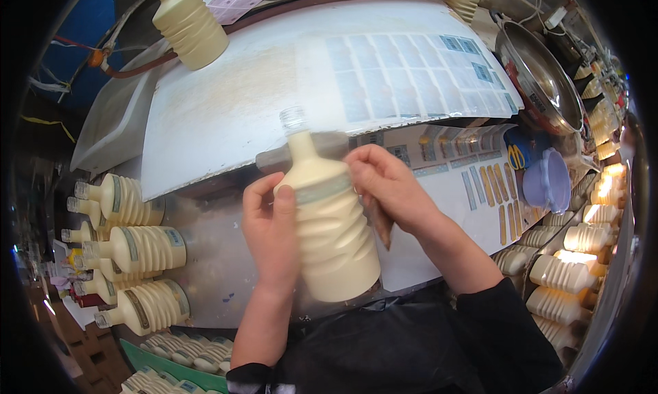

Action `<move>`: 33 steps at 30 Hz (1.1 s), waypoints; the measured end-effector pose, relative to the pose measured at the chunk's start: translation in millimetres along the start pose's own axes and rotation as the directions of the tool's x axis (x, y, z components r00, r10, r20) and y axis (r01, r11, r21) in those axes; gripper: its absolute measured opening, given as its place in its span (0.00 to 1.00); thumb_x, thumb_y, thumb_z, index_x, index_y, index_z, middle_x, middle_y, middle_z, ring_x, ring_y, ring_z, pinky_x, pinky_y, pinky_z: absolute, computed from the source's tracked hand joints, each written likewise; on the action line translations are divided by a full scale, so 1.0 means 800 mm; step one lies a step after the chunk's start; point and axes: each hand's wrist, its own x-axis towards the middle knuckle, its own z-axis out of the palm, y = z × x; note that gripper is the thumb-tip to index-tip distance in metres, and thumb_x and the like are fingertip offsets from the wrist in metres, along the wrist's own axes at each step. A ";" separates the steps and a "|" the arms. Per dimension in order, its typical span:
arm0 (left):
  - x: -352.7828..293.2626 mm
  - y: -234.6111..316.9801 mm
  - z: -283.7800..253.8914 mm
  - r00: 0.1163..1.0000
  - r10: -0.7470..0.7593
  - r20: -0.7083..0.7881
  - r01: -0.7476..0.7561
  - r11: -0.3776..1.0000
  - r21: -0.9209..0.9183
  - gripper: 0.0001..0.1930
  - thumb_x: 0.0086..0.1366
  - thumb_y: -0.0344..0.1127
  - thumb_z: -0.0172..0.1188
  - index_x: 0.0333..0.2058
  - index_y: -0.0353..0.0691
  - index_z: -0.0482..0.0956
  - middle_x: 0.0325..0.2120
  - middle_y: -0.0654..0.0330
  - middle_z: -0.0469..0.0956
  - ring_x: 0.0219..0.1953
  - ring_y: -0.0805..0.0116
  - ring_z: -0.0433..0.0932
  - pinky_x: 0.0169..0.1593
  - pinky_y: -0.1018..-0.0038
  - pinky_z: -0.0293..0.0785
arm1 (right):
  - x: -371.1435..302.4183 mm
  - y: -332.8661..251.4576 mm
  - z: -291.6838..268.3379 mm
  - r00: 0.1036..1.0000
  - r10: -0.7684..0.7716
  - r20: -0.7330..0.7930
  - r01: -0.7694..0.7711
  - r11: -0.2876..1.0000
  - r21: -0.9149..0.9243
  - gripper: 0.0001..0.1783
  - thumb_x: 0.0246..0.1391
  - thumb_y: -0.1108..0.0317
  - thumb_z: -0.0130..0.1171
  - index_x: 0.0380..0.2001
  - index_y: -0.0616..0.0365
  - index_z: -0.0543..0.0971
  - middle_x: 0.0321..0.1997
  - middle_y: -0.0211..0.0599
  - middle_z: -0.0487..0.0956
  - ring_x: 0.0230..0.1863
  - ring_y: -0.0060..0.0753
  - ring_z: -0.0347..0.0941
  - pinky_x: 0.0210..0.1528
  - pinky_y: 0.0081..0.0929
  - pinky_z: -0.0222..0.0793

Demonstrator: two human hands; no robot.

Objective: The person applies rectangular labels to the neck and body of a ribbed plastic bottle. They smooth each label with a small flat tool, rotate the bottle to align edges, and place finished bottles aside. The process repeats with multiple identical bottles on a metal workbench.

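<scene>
A cream bottle (336, 243) with a wavy ribbed body and a clear threaded neck leans neck-away in front of me. My left hand (271, 229) grips its left side, the thumb pressed on the shoulder at one end of a grey-green label strip (322, 190). At the strip's right end, my right hand (391, 188) is closed in a pinch against the bottle's shoulder. What its fingertips hold is hidden. A brown pointed shape (380, 224) shows beneath that hand, too shadowed to identify.
A raised white board carries a sheet of pale blue labels (411, 72). Below it lie label strips (500, 188), yellow-handled scissors (515, 157) and a purple basin (546, 181). Similar bottles (147, 249) lie at left, with more at right (562, 277). A metal pan (541, 79) stands far right.
</scene>
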 end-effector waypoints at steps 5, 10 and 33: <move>-0.001 0.004 0.002 1.000 -0.002 0.017 0.003 0.999 -0.043 0.15 0.75 0.36 0.59 0.53 0.34 0.73 0.45 0.58 0.78 0.46 0.75 0.74 0.52 0.75 0.73 | 0.007 0.011 0.008 1.000 -0.025 0.014 0.025 1.000 -0.005 0.13 0.69 0.63 0.60 0.48 0.59 0.72 0.36 0.27 0.80 0.37 0.13 0.75 0.40 0.15 0.72; -0.001 0.002 0.001 1.000 0.009 0.026 -0.008 0.999 -0.052 0.14 0.75 0.35 0.59 0.53 0.34 0.73 0.45 0.58 0.78 0.46 0.75 0.74 0.52 0.75 0.73 | 0.008 0.010 0.008 1.000 -0.011 0.012 0.011 1.000 0.002 0.13 0.69 0.63 0.60 0.47 0.59 0.72 0.36 0.28 0.80 0.35 0.13 0.75 0.38 0.15 0.72; -0.039 -0.003 -0.017 0.954 -0.113 0.278 0.072 0.986 0.153 0.46 0.65 0.32 0.59 0.75 0.35 0.40 0.67 0.48 0.61 0.67 0.58 0.65 0.69 0.63 0.62 | -0.026 -0.001 -0.003 0.998 -0.040 0.051 0.039 0.999 0.010 0.19 0.69 0.68 0.51 0.58 0.64 0.79 0.36 0.27 0.78 0.32 0.13 0.70 0.34 0.14 0.66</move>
